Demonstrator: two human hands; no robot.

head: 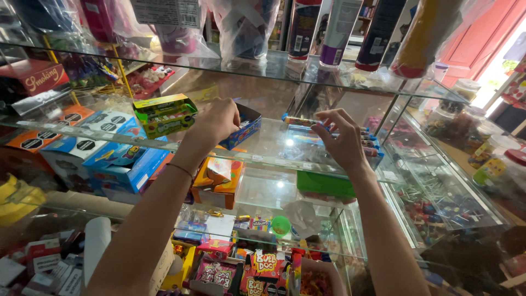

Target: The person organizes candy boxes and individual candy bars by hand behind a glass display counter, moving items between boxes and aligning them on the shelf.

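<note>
Both my arms reach into a glass display case. My left hand is curled over the rim of a blue cardboard box on the middle glass shelf, gripping it. My right hand pinches the end of a thin, colourfully wrapped stick that lies on a row of similar sticks. A green and yellow box sits just left of my left hand.
Blue and orange boxes fill the left of the shelf. An orange box and a green box sit on the shelf below. Candy packets lie at the bottom. Bottles and bags stand on the top shelf; jars at right.
</note>
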